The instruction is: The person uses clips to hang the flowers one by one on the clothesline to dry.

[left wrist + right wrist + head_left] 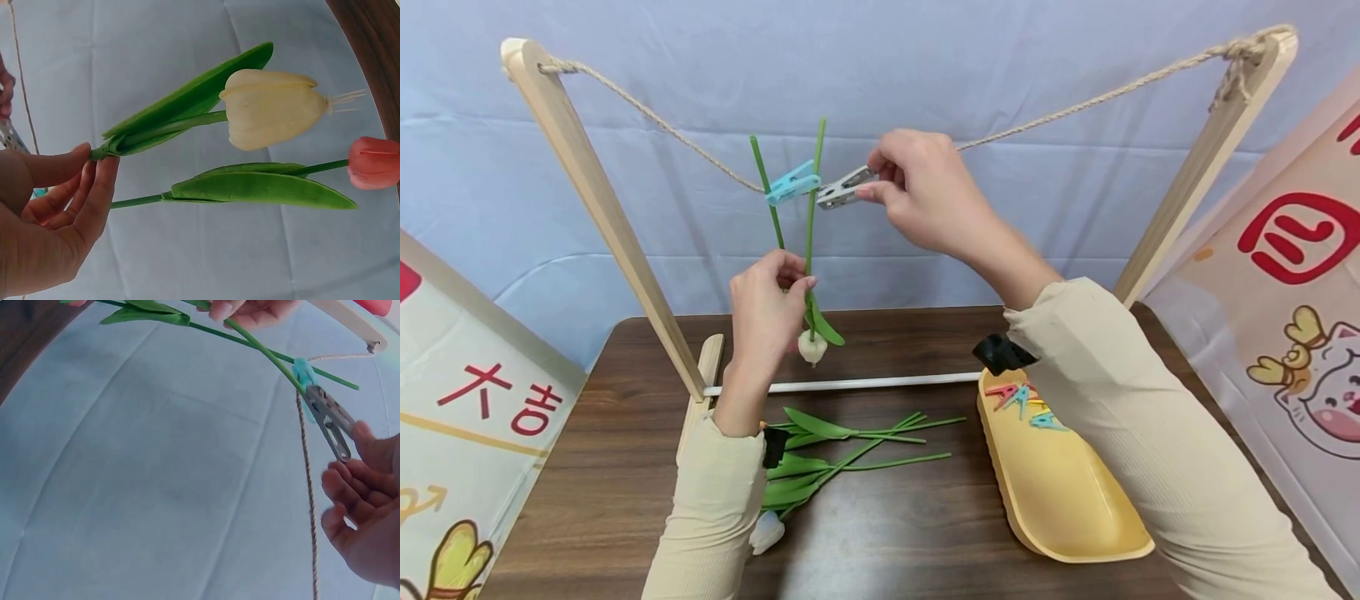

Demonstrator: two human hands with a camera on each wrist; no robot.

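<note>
My left hand (767, 300) pinches the green stem of a white tulip (812, 347), which hangs head down below a sagging rope (658, 119). Between thumb and fingers of my right hand (928, 196) is a grey clothespin (844, 188), its tip at the tulip's stem and the rope. Just left of it, a light-blue clothespin (793, 183) clips another stem to the rope. That stem belongs to a pink-red tulip (375, 164), also upside down beside the white one in the left wrist view. Its head is mostly hidden behind my left hand in the head view.
Wooden posts (598, 200) carry the rope at either side, with a white rod (872, 383) low between them. Several tulips (835, 475) lie on the dark wooden table (602, 467). A yellow tray (1067, 500) holds several coloured clothespins (1018, 398) under my right arm.
</note>
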